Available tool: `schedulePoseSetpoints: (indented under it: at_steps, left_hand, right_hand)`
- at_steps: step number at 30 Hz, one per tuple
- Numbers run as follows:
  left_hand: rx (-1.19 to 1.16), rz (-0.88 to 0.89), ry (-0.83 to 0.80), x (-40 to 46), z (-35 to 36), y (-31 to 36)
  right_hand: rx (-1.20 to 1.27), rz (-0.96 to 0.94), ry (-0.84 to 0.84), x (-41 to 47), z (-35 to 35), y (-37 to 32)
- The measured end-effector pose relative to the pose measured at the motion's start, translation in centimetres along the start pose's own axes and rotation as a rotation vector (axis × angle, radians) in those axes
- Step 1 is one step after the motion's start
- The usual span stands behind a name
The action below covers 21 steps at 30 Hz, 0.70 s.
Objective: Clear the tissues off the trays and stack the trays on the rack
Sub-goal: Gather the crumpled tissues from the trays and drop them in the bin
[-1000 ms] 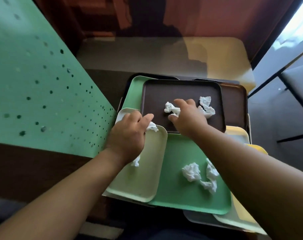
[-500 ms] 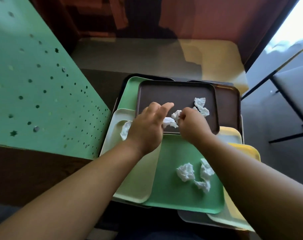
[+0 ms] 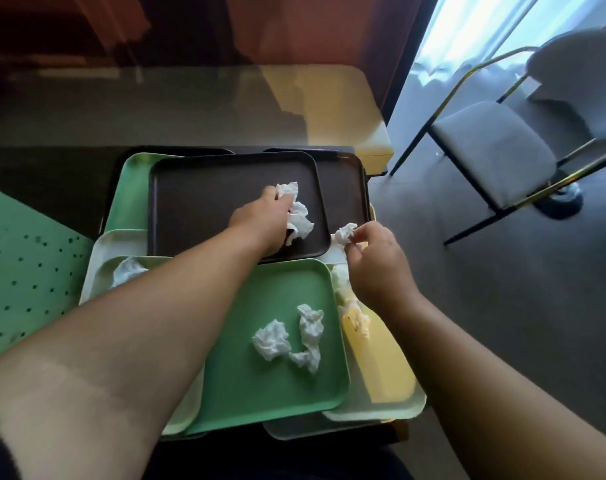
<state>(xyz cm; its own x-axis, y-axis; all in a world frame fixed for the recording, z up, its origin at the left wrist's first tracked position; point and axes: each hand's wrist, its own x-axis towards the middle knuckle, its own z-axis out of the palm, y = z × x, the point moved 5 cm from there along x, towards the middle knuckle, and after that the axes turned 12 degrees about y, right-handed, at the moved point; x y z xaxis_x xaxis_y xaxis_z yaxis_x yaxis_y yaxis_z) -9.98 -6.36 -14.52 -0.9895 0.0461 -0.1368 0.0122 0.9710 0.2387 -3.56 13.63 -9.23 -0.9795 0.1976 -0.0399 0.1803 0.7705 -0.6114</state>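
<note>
Both hands have shifted rightward since half a second ago. On the pale tray (image 3: 121, 244) at the left, one tissue (image 3: 128, 270) lies half hidden by the forearm and could be missed. On the brown tray (image 3: 204, 206), the left hand (image 3: 265, 220) covers a wad (image 3: 299, 220); whether its fingers grip it I cannot tell. Two tissues (image 3: 287, 339) wait on the green tray (image 3: 260, 393). Right hand (image 3: 377, 261) pinches a small ball (image 3: 344, 233) past the trays' edge; a loose pinch drops it to the floor.

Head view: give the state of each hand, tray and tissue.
left hand: gripping tissues on the brown tray
right hand: pinching one tissue
brown tray: tissues left
green tray: crumpled tissues lying loose
pale tray: one tissue, partly hidden
</note>
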Motion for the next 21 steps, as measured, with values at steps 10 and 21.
schedulePoseSetpoints:
  at_steps: [10,21]
  left_hand:
    - [-0.316,0.0,0.156,-2.6,-2.3,2.6]
    - [-0.58,0.087,0.193,-11.6,-2.8,5.3]
  right_hand:
    - [-0.033,-0.023,-0.056,-1.2,-0.9,1.1]
    - [-0.252,-0.072,-0.176,-3.1,-0.4,2.0]
